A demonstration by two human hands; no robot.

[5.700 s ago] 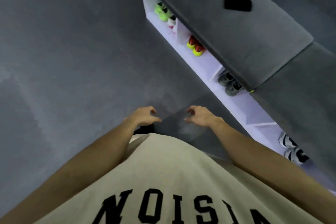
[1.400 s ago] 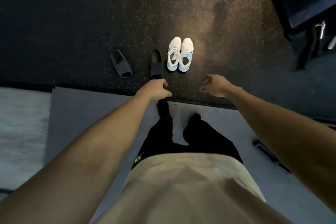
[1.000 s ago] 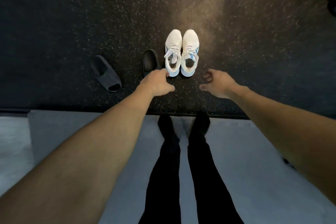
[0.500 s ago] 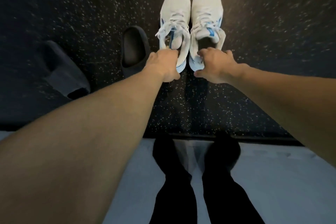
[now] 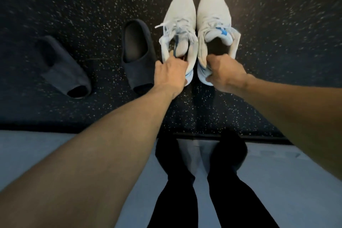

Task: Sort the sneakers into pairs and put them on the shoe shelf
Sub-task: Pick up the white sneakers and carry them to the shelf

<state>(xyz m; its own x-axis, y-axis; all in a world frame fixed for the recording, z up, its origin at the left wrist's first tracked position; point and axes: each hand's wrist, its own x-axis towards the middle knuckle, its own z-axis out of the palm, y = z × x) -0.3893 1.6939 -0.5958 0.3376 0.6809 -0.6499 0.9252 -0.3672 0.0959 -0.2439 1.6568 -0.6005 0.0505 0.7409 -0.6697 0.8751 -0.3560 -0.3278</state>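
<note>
Two white sneakers with blue accents stand side by side on the dark speckled floor, toes pointing away from me. My left hand (image 5: pixel 171 74) grips the heel collar of the left white sneaker (image 5: pixel 180 22), with fingers hooked into its opening. My right hand (image 5: pixel 224 74) grips the heel of the right white sneaker (image 5: pixel 213 18) the same way. Both heels are hidden under my hands. The shoe shelf is out of view.
Two dark slides lie to the left of the sneakers: the near slide (image 5: pixel 137 50) close beside the left sneaker, the far slide (image 5: pixel 63 66) angled further left. My black-trousered legs (image 5: pixel 199 181) stand on a pale grey mat (image 5: pixel 46 150) bordering the speckled floor.
I have turned from the shelf to the sneakers and bent down. Over the last half second both hands closed on the sneaker heels, fingers now inside the openings.
</note>
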